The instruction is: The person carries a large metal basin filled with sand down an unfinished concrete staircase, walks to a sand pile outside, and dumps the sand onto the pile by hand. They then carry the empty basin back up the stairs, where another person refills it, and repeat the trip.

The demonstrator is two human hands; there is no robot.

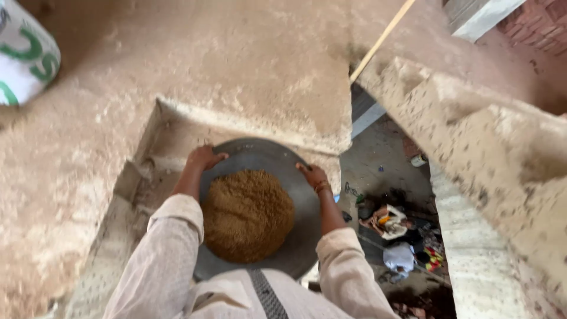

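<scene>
At the frame's upper left sat a white sack (23,56) with green markings; your left hand (204,158) curled over the far-left rim of the round metal pan (298,236); brown grain (248,215) lay heaped mid-pan, between both hands; your right hand (312,175) clasped the far-right rim.

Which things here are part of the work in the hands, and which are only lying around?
In hand: round metal pan, heap of brown grain, left hand, right hand.
Lying about: white sack, wooden stick, litter on the ground below.
</scene>
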